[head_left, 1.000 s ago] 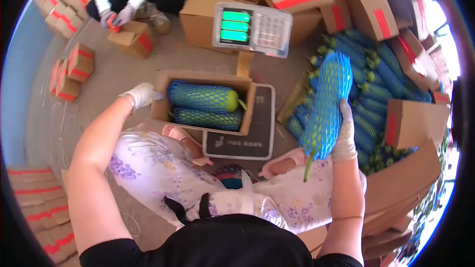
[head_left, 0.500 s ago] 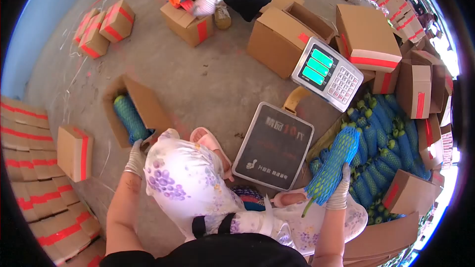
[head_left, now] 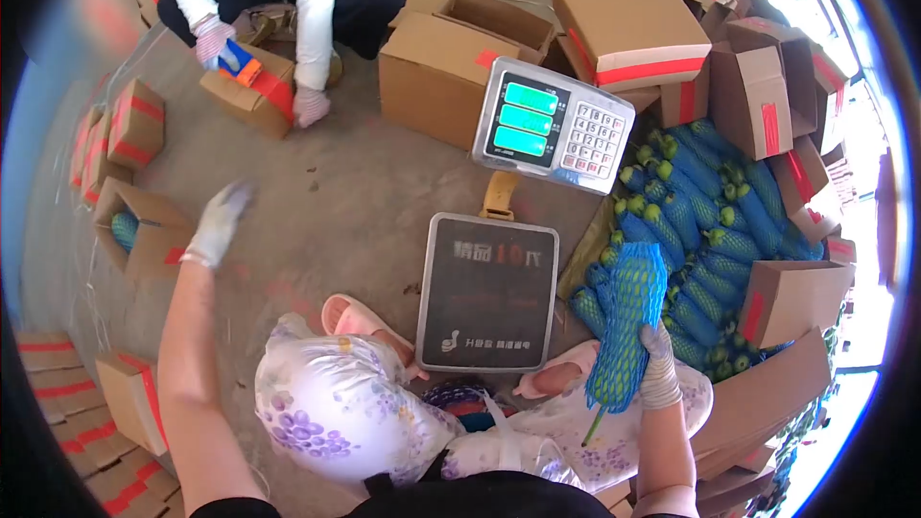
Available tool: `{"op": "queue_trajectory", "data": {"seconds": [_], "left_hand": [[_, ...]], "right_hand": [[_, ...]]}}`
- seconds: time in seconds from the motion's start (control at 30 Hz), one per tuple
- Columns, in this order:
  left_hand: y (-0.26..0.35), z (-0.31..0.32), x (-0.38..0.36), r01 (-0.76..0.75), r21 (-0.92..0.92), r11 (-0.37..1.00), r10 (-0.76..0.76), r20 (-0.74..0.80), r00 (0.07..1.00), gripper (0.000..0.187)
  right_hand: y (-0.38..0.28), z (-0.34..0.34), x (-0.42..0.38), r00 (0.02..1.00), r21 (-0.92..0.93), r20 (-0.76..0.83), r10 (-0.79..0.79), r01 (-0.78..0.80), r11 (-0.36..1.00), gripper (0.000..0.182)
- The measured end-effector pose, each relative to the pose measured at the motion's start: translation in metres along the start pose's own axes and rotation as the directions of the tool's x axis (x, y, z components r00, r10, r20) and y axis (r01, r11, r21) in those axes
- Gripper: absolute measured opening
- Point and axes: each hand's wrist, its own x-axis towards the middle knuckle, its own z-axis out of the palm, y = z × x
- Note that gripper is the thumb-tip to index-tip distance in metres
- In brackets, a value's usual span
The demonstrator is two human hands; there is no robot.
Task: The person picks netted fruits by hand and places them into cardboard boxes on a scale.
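Observation:
My right hand [head_left: 658, 364], in a pale glove, grips a long green vegetable in blue netting [head_left: 625, 326] above my right knee, its stem end pointing down. My left hand [head_left: 221, 221], also gloved, reaches forward in the air with its fingers blurred by motion. Left of it stands an open cardboard box [head_left: 158, 235] with one netted vegetable [head_left: 125, 229] inside. A scale [head_left: 489, 293] lies in front of my feet, its lit display [head_left: 554, 125] behind the plate. Many netted vegetables [head_left: 686, 201] are piled at the right.
A co-worker's gloved hands [head_left: 213, 41] work with an orange and blue tape tool [head_left: 240, 64] on a box [head_left: 249, 101] at the back left. Cartons surround the pile, including a large one [head_left: 624, 14]. Taped boxes [head_left: 58, 374] are stacked at the lower left.
My left hand has left the open box and moved forward. That box now stands farther left and away. The view has turned right. The co-worker's hands have moved apart, one holding the tape tool.

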Motion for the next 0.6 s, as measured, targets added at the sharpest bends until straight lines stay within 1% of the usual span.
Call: {"op": "queue_trajectory", "data": {"seconds": [0.03, 0.07, 0.13, 0.17, 0.2, 0.23, 0.27, 0.3, 0.33, 0.37, 0.4, 0.47, 0.5, 0.53, 0.57, 0.6], "left_hand": [[0.06, 0.041, 0.002, 0.042, -0.016, 0.999, -0.038, 0.175, 0.984, 0.047], [0.106, 0.074, 0.009, -0.158, 0.272, 0.949, 0.084, 0.264, 0.961, 0.051], [0.143, 0.13, 0.044, -0.324, 0.223, 0.919, 0.227, 0.373, 0.9, 0.054], [0.162, 0.154, 0.059, -0.347, 0.266, 0.9, 0.234, 0.376, 0.896, 0.058], [0.179, 0.173, 0.076, -0.37, 0.307, 0.877, 0.242, 0.382, 0.892, 0.062], [0.179, 0.185, 0.105, -0.366, 0.374, 0.852, 0.256, 0.312, 0.915, 0.067], [0.176, 0.196, 0.133, -0.358, 0.437, 0.825, 0.275, 0.243, 0.93, 0.072], [0.183, 0.207, 0.148, -0.299, 0.431, 0.851, 0.254, 0.162, 0.954, 0.076], [0.186, 0.213, 0.169, -0.291, 0.448, 0.846, 0.259, 0.132, 0.957, 0.075], [0.171, 0.215, 0.201, -0.281, 0.53, 0.8, 0.295, 0.061, 0.954, 0.074], [0.15, 0.216, 0.233, -0.261, 0.605, 0.752, 0.334, -0.008, 0.942, 0.073], [0.129, 0.219, 0.268, -0.208, 0.47, 0.858, 0.294, -0.117, 0.949, 0.072], [0.125, 0.227, 0.275, -0.206, 0.428, 0.88, 0.304, -0.174, 0.937, 0.073], [0.122, 0.234, 0.279, -0.203, 0.387, 0.9, 0.309, -0.234, 0.922, 0.074], [0.132, 0.241, 0.269, -0.169, 0.326, 0.93, 0.271, -0.299, 0.915, 0.072], [0.14, 0.247, 0.257, -0.167, 0.328, 0.93, 0.269, -0.295, 0.917, 0.072]], "right_hand": [[-0.008, 0.001, 0.002, 0.998, -0.022, 0.041, 0.042, -0.041, 0.999, 0.084], [-0.015, 0.004, 0.007, 0.998, -0.011, 0.042, 0.038, -0.038, 0.999, 0.084], [-0.027, 0.009, 0.015, 0.991, -0.071, 0.12, 0.057, -0.049, 0.996, 0.089], [-0.029, 0.009, 0.016, 0.991, -0.064, 0.118, 0.057, -0.05, 0.997, 0.089], [-0.031, 0.009, 0.017, 0.987, -0.045, 0.134, 0.09, -0.085, 0.995, 0.085], [-0.034, 0.01, 0.015, 0.982, -0.024, 0.146, 0.122, -0.12, 0.993, 0.083], [-0.044, 0.018, 0.012, 0.983, -0.014, 0.136, 0.12, -0.119, 0.993, 0.083], [-0.057, 0.029, 0.007, 0.968, 0.041, 0.177, 0.18, -0.19, 0.981, 0.085], [-0.067, 0.036, 0.006, 0.948, 0.093, 0.217, 0.232, -0.256, 0.962, 0.087], [-0.07, 0.036, 0.007, 0.928, 0.128, 0.25, 0.275, -0.313, 0.941, 0.091], [-0.071, 0.033, 0.009, 0.935, 0.139, 0.228, 0.272, -0.308, 0.941, 0.091], [-0.069, 0.025, 0.009, 0.93, 0.061, 0.255, 0.264, -0.288, 0.956, 0.095], [-0.058, 0.014, 0.012, 0.909, 0.094, 0.31, 0.277, -0.319, 0.943, 0.1], [-0.057, 0.011, 0.014, 0.913, 0.099, 0.301, 0.276, -0.318, 0.943, 0.1], [-0.055, 0.009, 0.015, 0.915, 0.115, 0.299, 0.272, -0.318, 0.941, 0.098], [-0.055, 0.009, 0.014, 0.914, 0.129, 0.302, 0.273, -0.322, 0.938, 0.097]]}}
